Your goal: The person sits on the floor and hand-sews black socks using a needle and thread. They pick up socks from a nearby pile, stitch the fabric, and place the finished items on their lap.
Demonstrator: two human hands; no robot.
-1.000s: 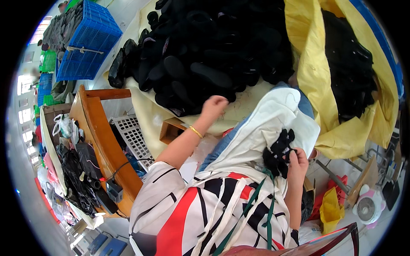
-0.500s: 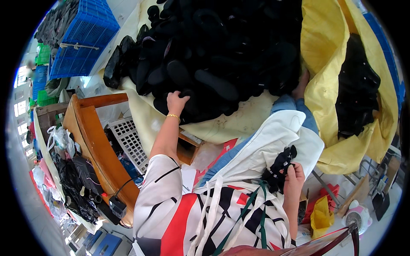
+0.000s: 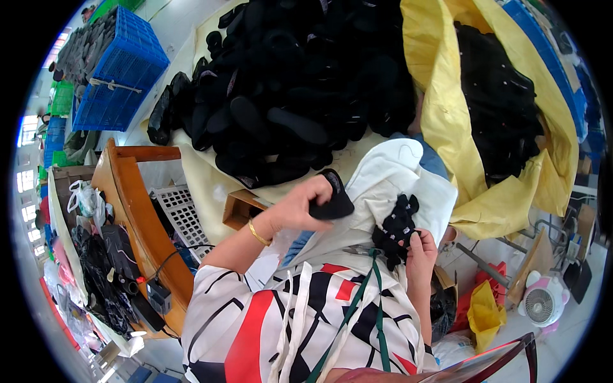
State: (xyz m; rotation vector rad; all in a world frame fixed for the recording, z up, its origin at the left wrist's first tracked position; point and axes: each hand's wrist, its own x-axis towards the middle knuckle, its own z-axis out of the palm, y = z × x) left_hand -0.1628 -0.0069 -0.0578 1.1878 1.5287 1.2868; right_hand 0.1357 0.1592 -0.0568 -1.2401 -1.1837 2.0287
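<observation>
My left hand (image 3: 295, 209), with a gold bracelet at its wrist, is closed round a black slipper (image 3: 336, 199) in front of my lap. In my right hand (image 3: 421, 250), thumb and finger pinch the edge of a small black fabric bundle (image 3: 397, 223) dotted with pale, shiny bits. That bundle rests against the white apron cloth (image 3: 383, 167) over my legs. A large heap of black slippers (image 3: 300, 131) lies ahead of me on a cream sheet (image 3: 198, 163).
A yellow sack (image 3: 437, 121) holding black pieces stands at the right. Leftward are a curved wooden chair (image 3: 137, 217), a white perforated basket (image 3: 185, 214) and a blue crate (image 3: 118, 76). A small fan (image 3: 543, 303) sits at the lower right.
My left hand has come back from the edge of the heap toward my lap with a slipper in it. The right hand still pinches the black bundle.
</observation>
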